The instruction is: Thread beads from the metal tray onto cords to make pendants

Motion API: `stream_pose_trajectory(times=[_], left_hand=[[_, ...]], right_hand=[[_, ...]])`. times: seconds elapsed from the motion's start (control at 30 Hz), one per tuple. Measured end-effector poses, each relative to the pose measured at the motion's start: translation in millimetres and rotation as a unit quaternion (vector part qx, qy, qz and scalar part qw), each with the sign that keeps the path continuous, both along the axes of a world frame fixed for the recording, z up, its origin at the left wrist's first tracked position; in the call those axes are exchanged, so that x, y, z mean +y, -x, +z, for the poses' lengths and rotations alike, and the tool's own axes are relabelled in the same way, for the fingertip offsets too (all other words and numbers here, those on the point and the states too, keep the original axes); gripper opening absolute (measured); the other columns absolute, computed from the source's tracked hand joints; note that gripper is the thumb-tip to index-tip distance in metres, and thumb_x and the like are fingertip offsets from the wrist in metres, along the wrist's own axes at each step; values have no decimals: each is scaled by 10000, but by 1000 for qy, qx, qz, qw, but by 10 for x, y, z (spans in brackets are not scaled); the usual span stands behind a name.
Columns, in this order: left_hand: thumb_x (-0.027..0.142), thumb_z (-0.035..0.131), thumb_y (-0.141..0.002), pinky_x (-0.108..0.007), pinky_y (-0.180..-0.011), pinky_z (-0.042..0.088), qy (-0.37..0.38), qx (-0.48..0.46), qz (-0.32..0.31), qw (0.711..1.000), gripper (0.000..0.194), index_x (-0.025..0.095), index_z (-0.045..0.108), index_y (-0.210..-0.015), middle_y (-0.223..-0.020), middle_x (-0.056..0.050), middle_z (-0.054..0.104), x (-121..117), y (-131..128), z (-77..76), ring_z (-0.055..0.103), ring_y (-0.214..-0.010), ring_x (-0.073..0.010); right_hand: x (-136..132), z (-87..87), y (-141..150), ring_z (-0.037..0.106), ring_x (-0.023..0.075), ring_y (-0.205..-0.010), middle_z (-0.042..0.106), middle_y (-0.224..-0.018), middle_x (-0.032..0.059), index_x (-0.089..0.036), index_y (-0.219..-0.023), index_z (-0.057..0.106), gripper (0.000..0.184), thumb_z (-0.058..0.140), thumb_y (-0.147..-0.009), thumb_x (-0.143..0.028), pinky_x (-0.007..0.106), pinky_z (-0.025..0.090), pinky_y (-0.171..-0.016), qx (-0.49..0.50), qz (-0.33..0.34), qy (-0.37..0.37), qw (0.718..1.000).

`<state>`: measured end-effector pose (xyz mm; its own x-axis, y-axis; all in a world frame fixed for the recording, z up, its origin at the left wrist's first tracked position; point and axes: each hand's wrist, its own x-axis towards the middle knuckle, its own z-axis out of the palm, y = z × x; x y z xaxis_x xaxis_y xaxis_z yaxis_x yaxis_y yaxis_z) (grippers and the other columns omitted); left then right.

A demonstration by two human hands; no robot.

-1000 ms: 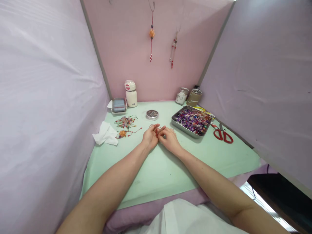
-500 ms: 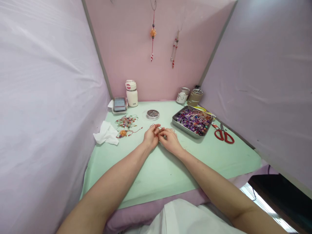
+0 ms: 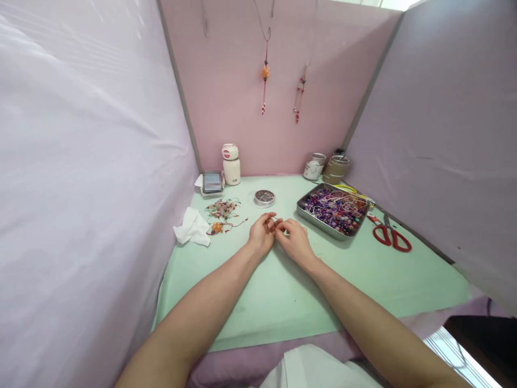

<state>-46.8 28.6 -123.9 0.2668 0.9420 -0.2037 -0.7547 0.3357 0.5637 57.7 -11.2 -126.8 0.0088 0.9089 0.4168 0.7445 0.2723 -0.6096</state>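
Observation:
My left hand (image 3: 262, 235) rests palm up over the green table, its fingers curled on a thin red cord (image 3: 273, 217). Close beside it, my right hand (image 3: 295, 240) pinches at the same cord, thumb and fingertips pressed together. Most of the cord is hidden by the fingers. To the left lie an orange beaded ornament (image 3: 217, 227) with red cord ends and a small pile of beaded strings (image 3: 223, 208). Beyond my hands sits a small round clear dish (image 3: 264, 198) of tiny dark pieces.
A metal tray (image 3: 325, 229) of purple beads and tangled thread stands to the right, near red-handled scissors (image 3: 391, 238). Crumpled tissue (image 3: 193, 227), a device with a screen (image 3: 212, 182), a white bottle (image 3: 231, 166) and two jars (image 3: 314, 166) line the table. Beaded ornaments (image 3: 265, 72) hang behind.
The view has tilted up slightly and shifted, so everything sits lower and further right. My hands stay together at the cord, with the fingers slightly rearranged.

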Motion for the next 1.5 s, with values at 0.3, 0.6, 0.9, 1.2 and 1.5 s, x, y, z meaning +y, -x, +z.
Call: stream_pose_trajectory(times=[0.3,0.6,0.9,1.2,1.5], left_hand=[[183,561,-831,-293,-870,436,-36,23,-20,999,55,143,594,-813,-599,7,546,1,47,-9,650,-804,-143],[209,539,-850,-279,-801,466,11,-9,-31,999,87,153,601,-827,-548,30,497,45,82,-30,604,-676,-110],[136,536,-828,-270,-764,495,17,7,33,999,62,153,595,-822,-542,31,489,138,179,-2,599,-659,-100],[146,789,-588,-158,-520,395,-83,179,-173,965,235,111,647,-772,-702,-25,601,133,270,14,580,-672,-85],[213,765,-613,-179,-614,445,-77,217,-114,966,205,114,605,-694,-725,-38,626,128,221,55,574,-672,-72]], right_hand=[[87,110,-518,452,118,-604,560,-657,-18,-183,-702,627,159,596,-715,-339,261,366,-602,344,-69,14,936],[132,273,-843,376,66,-504,443,-567,-62,-184,-620,507,142,645,-593,-200,201,321,-444,651,-72,-42,755],[36,382,-1234,350,40,-450,397,-530,-79,-180,-617,419,177,571,-676,-111,165,325,-421,685,-76,-172,704],[60,330,-1687,336,29,-422,383,-518,-93,-178,-649,397,177,538,-724,-103,143,295,-395,701,-151,-216,663],[93,255,-1747,349,34,-431,402,-501,-99,-181,-643,426,194,618,-656,-155,158,319,-402,678,-190,-231,671]])
